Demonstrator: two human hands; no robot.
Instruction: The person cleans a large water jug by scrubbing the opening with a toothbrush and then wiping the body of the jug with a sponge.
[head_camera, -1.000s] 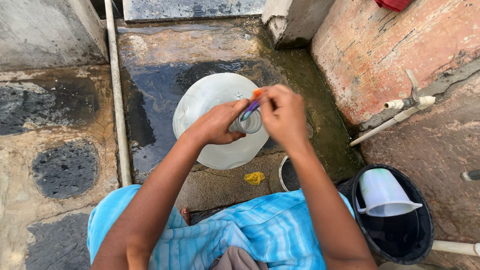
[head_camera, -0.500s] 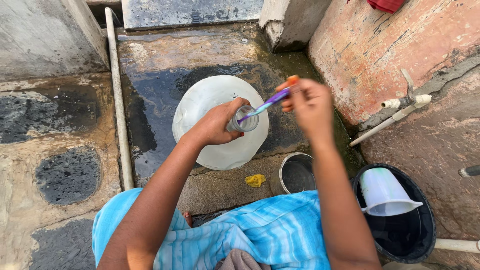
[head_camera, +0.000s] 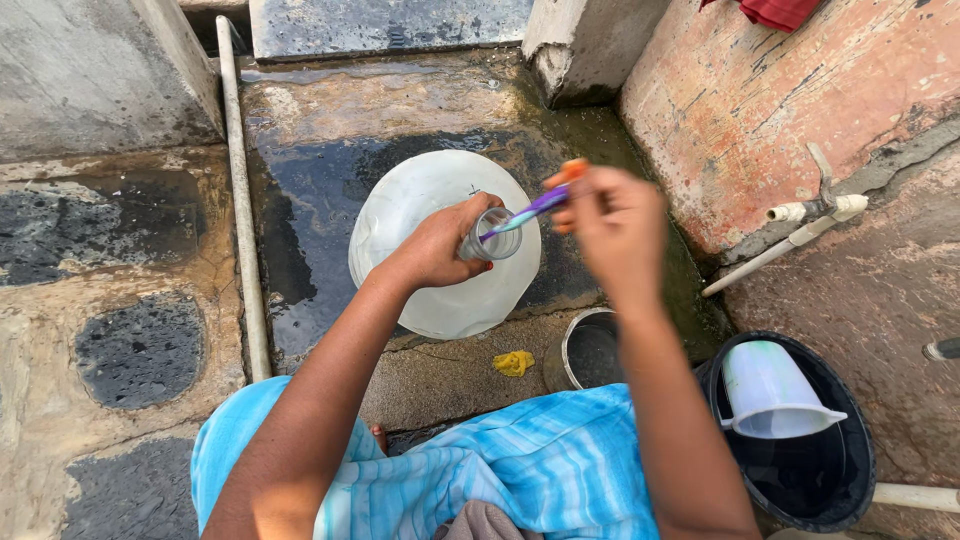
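Poking toothbrush (head_camera: 525, 213) into held jar (head_camera: 492, 235)

Wet, stained concrete floor (head_camera: 330, 130) (dark damp patches), weathered reddish wall (head_camera: 800, 90), thin pipe (head_camera: 240, 200), daylight.

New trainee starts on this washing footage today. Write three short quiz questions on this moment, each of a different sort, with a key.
1. True or false: the left hand grips the neck of the large translucent jug.
2. Multiple choice: the right hand holds
A. a sponge
B. a purple and orange toothbrush
C. a spoon
3. Fill in: the white plastic mug sits in the black ____.

Key: 1 true. 2 B; its brush end reaches into the jug's mouth. 3 bucket, at the person's right, beside a small steel pot.
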